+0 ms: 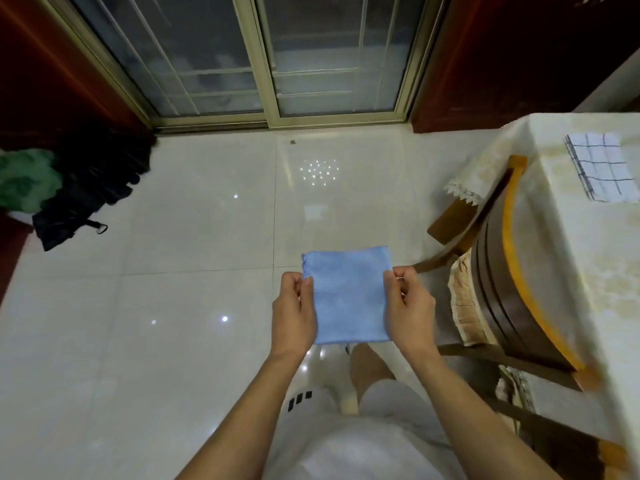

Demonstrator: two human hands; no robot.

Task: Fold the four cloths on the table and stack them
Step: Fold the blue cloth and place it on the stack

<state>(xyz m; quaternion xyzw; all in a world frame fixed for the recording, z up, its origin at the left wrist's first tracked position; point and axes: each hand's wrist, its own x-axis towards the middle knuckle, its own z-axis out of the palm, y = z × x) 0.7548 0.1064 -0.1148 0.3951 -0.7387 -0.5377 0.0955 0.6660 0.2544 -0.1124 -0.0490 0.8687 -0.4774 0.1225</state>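
Both forearms reach forward from the bottom of the head view, over white shorts and a bare knee. Left hand [294,308] pinches the left edge of a blue cloth [348,294] between thumb and curled fingers; right hand [410,306] pinches the right edge the same way. That cloth hangs in the air in front of the person, above the tiled floor [194,258], well apart from the tabletop [588,244] at the right. It looks already folded at least once, a compact near-square with a scalloped upper edge, held taut between the two grips.

On the tabletop, near its far end, lies a white checked cloth [602,168], apparently folded flat. A wooden chair [512,271] stands tucked against the table's side, between the person and the cloth lying there. Other cloths of the four are not in view.

Judging by this, the step in hand is finishing the fold of the blue cloth. Next comes a turn to the right and setting it squarely onto the checked one, edges aligned, without letting the fold fall open.
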